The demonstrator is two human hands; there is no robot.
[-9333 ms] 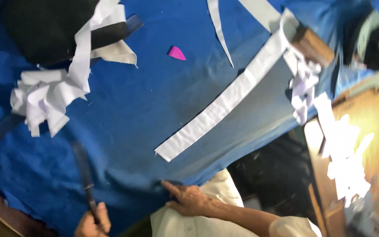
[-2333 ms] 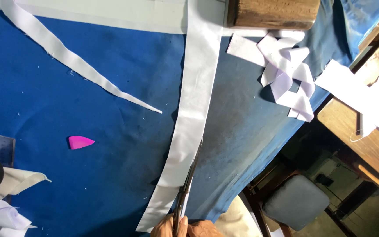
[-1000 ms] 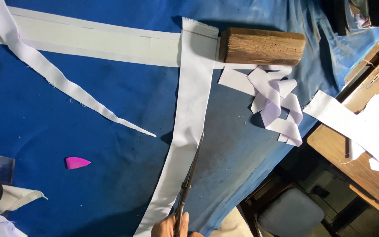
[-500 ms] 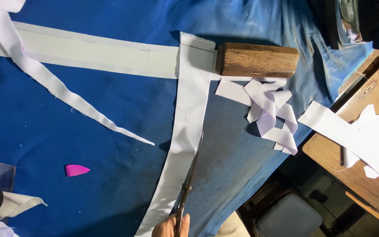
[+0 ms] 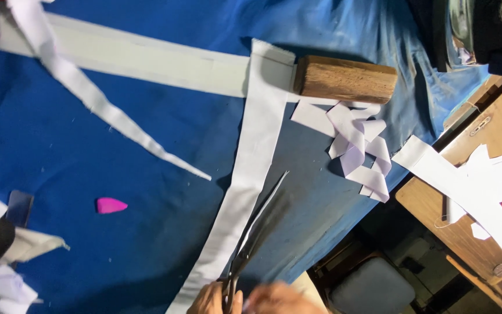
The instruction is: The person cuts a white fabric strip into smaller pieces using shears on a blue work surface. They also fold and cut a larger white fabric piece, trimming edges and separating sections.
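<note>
Fingers of both hands closed around scissors at bottom edge, blades along white strip on blue cloth. Wooden block pinning strip's far end. Scraps right. Pink chalk well left. Table edge close right.

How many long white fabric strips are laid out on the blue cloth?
3: one wide strip lying across the top, one wide strip running down toward the scissors, and one narrow tapered strip slanting between them. Scrap piles may hide more.
</note>
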